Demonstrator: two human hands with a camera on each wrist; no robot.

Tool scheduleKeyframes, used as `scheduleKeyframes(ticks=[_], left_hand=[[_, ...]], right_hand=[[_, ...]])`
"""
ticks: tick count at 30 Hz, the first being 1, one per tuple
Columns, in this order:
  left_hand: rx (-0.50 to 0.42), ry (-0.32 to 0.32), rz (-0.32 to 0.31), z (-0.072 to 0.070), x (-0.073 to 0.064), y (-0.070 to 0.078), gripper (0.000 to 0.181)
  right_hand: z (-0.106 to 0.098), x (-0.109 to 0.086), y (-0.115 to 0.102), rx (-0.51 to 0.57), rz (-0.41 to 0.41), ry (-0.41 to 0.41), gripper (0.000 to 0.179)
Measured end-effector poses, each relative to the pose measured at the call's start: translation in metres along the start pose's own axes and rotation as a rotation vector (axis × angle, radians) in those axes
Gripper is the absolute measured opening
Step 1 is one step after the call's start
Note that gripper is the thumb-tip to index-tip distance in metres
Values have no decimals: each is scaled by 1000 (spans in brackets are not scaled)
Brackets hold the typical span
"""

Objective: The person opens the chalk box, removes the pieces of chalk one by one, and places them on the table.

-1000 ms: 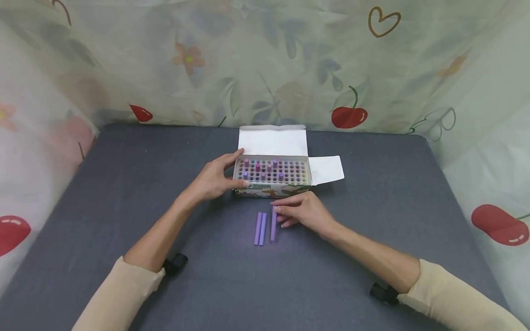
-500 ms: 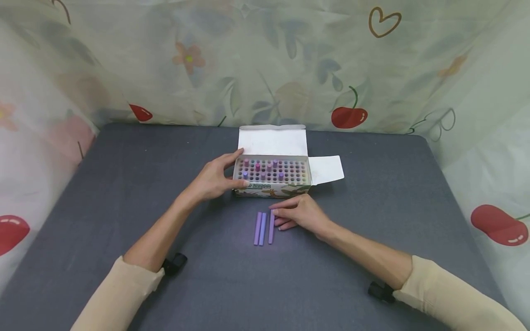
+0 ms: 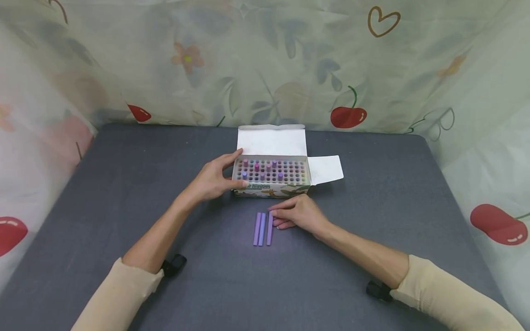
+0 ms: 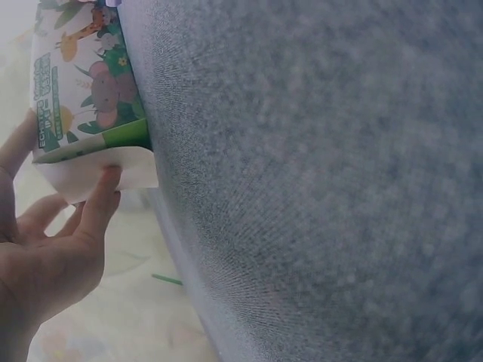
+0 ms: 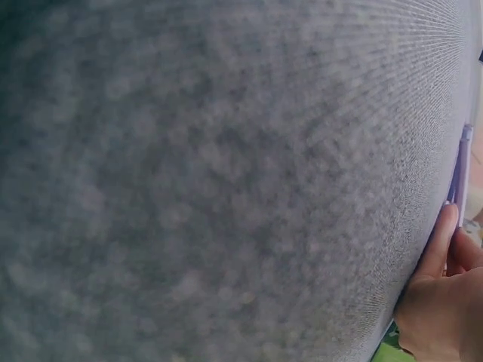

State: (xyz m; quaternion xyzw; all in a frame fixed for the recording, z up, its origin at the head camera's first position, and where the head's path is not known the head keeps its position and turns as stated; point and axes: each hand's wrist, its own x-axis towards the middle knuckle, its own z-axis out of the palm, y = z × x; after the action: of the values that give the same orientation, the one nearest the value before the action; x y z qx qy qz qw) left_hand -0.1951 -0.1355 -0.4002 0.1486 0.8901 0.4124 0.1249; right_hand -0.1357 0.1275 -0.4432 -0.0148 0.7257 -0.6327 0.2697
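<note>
In the head view a white printed chalk box (image 3: 285,191) stands with its lid raised, and several pink and purple chalk ends poke out of its grid of holes. My left hand (image 3: 211,180) holds the box's left end, thumb at the front corner and a finger at the back. In front of the box, my right hand (image 3: 304,215) pinches the far end of a purple chalk stick (image 3: 269,234). To its left lie a purple chalk (image 3: 257,229) and a bluish-purple chalk (image 3: 262,230), side by side. The right wrist view catches the pinched chalk (image 5: 466,143) only at its edge.
A dark grey cloth covers the table (image 3: 331,285). The box's white lid (image 3: 272,140) stands up behind it, and a side flap (image 3: 325,170) sticks out to the right. A patterned curtain (image 3: 265,59) hangs behind the table and at both sides.
My right hand has moved slightly left and toward me, bringing the purple chalk down closer beside the other two. My left hand has stayed on the box.
</note>
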Motion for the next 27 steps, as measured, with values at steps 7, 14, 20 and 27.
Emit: scheduleKeyframes(ticks=[7, 14, 20, 27], left_hand=[[5, 4, 6, 0, 1, -1, 91], [5, 8, -6, 1, 0, -1, 93], [-1, 9, -8, 2, 0, 0, 92], [-6, 6, -4, 2, 0, 0, 92]], right_hand=[[0, 0, -1, 4, 9, -3, 22], [-1, 0, 0, -1, 3, -21, 22], [-3, -1, 0, -12, -27, -72, 24], [-7, -5, -4, -31, -72, -129, 25]])
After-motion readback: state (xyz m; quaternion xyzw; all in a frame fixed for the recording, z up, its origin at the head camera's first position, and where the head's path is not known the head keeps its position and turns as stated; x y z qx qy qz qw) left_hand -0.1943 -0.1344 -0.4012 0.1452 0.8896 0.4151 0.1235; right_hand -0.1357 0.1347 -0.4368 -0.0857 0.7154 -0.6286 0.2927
